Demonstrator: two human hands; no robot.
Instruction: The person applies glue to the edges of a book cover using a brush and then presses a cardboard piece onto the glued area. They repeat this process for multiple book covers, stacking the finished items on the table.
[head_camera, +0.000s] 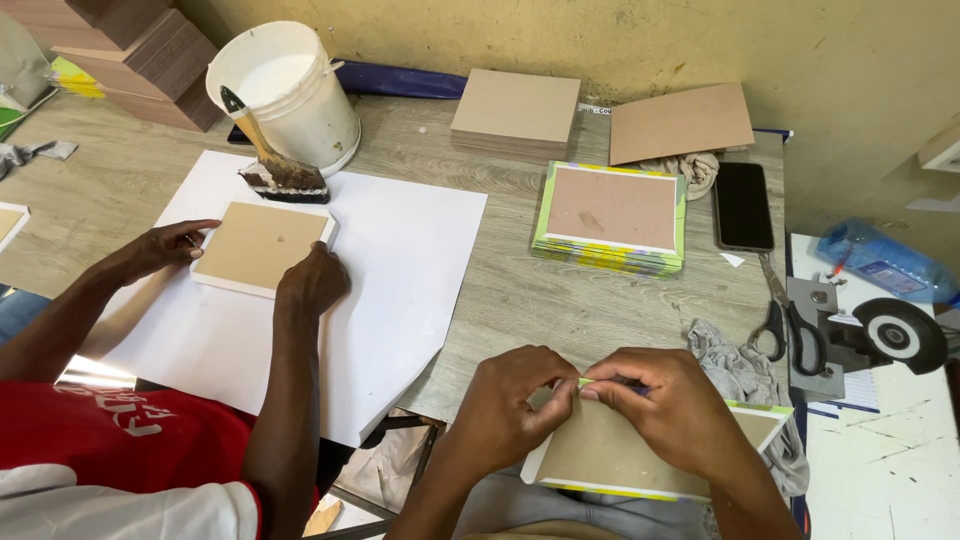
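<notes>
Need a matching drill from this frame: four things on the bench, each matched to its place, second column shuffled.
Things:
1. brush
2. scissors
3. phone
4. board

Places:
A. pinched at its top edge by the left hand and right hand
B. leaning on the white bucket
C. right of the stack of covered boards
D. beside the grey rag

Pairs: 1-B, 2-D, 3-C, 4-A

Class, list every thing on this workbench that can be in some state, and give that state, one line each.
Left hand: pinching the board's top edge.
Right hand: pinching the same edge.
Board: held flat, brown side up.
Bucket: upright, open.
Brush: leaning on the bucket.
Scissors: lying shut.
Phone: screen dark.
Co-worker's hands: pressing a board on white paper.
</notes>
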